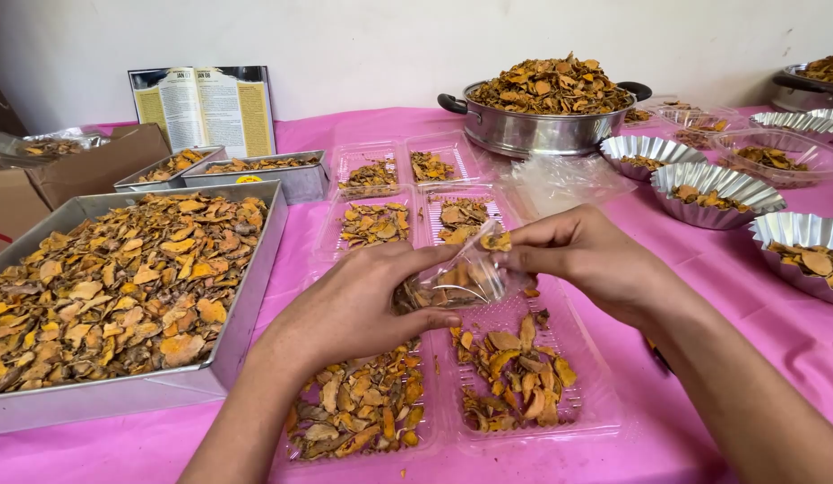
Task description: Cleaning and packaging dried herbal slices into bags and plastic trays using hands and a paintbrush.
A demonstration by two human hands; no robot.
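My left hand (362, 305) grips a small clear plastic bag (457, 280) with some dried orange-brown slices inside. At the bag's mouth, my right hand (582, 255) pinches one orange slice (497, 240). Both hands hover above a clear plastic tray (515, 315) whose near compartments hold piles of dried slices (515, 376). More clear trays (407, 193) with small portions lie just beyond.
A large metal pan (255, 269) full of slices stands at the left, two small tins (282, 175) and an open booklet (206, 108) behind it. A steel pot (537, 130) heaped with slices stands at the back. Fluted foil cups (716, 193) line the right of the pink tablecloth (748, 296).
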